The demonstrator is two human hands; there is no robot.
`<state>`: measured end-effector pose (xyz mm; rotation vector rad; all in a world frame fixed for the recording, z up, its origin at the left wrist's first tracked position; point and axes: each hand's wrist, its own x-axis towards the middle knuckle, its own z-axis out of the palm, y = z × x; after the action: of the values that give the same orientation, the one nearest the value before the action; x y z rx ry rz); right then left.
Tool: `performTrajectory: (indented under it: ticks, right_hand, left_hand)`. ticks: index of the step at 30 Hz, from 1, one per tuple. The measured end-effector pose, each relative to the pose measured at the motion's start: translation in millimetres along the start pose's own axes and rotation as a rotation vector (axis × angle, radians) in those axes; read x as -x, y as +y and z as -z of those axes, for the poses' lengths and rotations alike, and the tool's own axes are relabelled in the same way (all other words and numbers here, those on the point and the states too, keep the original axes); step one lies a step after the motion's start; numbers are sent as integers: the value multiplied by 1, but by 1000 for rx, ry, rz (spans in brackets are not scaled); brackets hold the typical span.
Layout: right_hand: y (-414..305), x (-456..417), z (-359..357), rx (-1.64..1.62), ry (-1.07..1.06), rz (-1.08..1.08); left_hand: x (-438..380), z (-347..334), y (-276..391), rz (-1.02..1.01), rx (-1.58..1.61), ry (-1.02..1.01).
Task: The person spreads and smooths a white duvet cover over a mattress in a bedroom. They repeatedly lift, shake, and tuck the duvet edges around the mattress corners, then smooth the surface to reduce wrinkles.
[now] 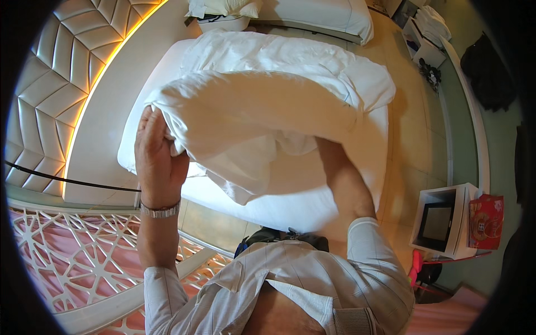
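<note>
My left hand [155, 146], with a metal watch band [161, 210] at the wrist, grips the gathered left edge of a white bed cloth [251, 109]. Raised above the bed, the cloth billows and its lower folds hang down. My right forearm [349, 182] reaches in beneath it; the cloth hides the hand, so its grip cannot be made out. Below lies a mattress with a white sheet [293, 205]. Bunched white bedding [268, 50] covers its far part; whether it joins the raised cloth is unclear.
A padded headboard wall [63, 63] with a light strip runs along the left. Another white bed [314, 16] stands beyond. To the right are a white cabinet with a dark front [439, 220] and a red bag [485, 222]. A white lattice screen [83, 255] is at lower left.
</note>
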<state>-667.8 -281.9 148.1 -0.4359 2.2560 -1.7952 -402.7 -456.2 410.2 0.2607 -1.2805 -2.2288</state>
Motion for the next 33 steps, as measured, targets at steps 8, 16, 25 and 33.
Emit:
performTrajectory:
  ticks: [8, 16, 25, 33]
  right_hand:
    - [0, -13, -69, -399, -688, -316]
    - [98, 109, -51, 505, -1011, -40]
    - [84, 162, 185, 591, -864, -373]
    - [113, 197, 191, 759, -927, 24]
  left_hand:
    - [6, 1, 22, -104, 49, -150]
    - [8, 69, -5, -37, 36, 60]
    - [115, 132, -105, 178, 122, 288]
    - [213, 78, -73, -117, -83, 396]
